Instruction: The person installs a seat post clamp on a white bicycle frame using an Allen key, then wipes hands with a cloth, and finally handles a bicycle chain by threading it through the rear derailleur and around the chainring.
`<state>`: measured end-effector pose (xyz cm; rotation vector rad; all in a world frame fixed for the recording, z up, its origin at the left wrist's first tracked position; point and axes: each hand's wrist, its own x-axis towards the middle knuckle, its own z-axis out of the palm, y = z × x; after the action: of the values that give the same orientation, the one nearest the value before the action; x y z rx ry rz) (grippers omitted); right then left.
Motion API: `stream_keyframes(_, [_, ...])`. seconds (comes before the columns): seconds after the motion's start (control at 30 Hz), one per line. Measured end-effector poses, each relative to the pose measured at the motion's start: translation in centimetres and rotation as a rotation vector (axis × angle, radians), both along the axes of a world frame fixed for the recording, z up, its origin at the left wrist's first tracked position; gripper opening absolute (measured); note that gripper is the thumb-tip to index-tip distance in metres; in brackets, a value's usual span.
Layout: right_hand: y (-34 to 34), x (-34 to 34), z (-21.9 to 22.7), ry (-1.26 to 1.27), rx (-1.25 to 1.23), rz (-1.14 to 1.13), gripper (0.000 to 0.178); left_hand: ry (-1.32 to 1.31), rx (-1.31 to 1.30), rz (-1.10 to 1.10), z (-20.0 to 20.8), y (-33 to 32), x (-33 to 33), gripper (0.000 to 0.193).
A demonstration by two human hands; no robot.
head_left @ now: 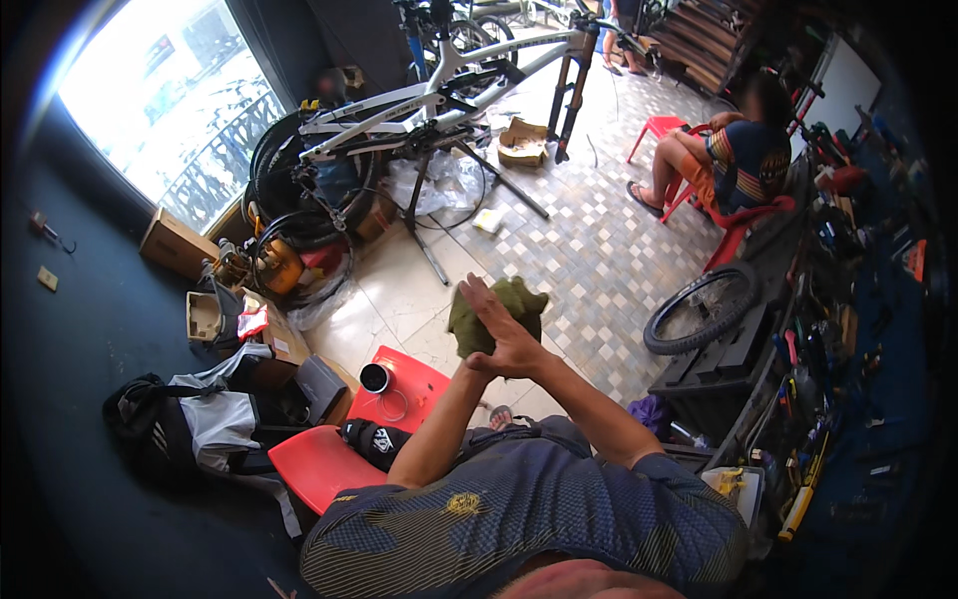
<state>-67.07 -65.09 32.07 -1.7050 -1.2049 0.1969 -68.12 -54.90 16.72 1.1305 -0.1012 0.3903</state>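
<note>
In the head view, a small black cup (374, 377) with a pale inside stands on a red stool (414, 384); what it holds cannot be told; an open cardboard box (205, 316) sits by the dark wall at the left, and another torn box (522, 142) lies on the tiled floor (599, 250) under a white bicycle frame (439, 90) on a stand; a bare tyre (702, 309) leans against the dark bench at the right; a person (733, 155) sits on a red chair (743, 225) beyond. The rag (496, 317) is olive green, crumpled and limp, held up in front of the chest; the left hand (477, 334) is mostly hidden behind it, so I cannot tell its grip; the right hand (504, 334) lies flat against the cloth, fingers straight and spread.
</note>
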Motion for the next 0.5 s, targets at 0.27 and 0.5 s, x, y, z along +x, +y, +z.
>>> stream_keyframes(0.27, [-0.8, -0.6, -0.8, 0.012, -0.121, 0.047, 0.118, 0.006, -0.475, -0.187, 0.1, -0.4, -2.8, 0.070])
stream_keyframes(0.5, [-3.8, 0.6, -1.4, 0.269, 0.209, -0.008, 0.107, 0.034, -0.818, -0.597, 6.6, 0.8, 2.4, 0.047])
